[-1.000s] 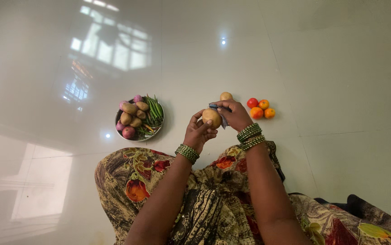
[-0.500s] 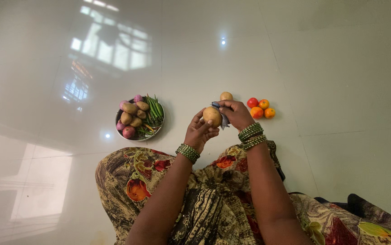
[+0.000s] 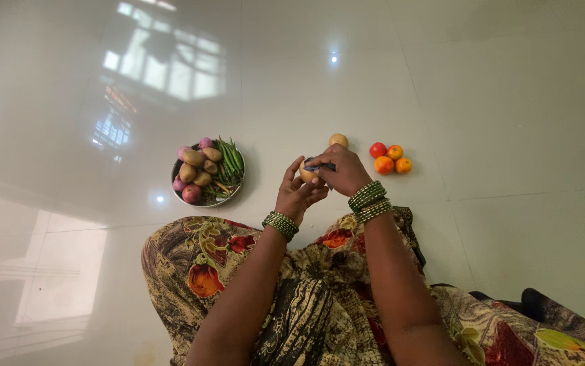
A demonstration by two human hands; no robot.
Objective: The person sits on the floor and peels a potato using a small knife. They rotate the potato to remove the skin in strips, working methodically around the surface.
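My left hand [image 3: 297, 194] holds a tan potato [image 3: 306, 174] above my lap, fingers curled under it. My right hand [image 3: 339, 171] grips a small blue-handled peeler [image 3: 319, 165] laid across the top of the potato and covers most of it. Both wrists wear stacks of green bangles. A second potato [image 3: 338, 140] lies on the white floor just beyond my hands.
A round metal plate [image 3: 181, 194] to the left holds potatoes, pinkish onions and green beans. Several red and orange tomatoes [image 3: 389, 158] lie on the floor at the right. My patterned dress covers my lap below. The glossy tiles reflect a window.
My right hand with the peeler has slid left over the potato, which is now mostly hidden. The left hand has stayed in place.
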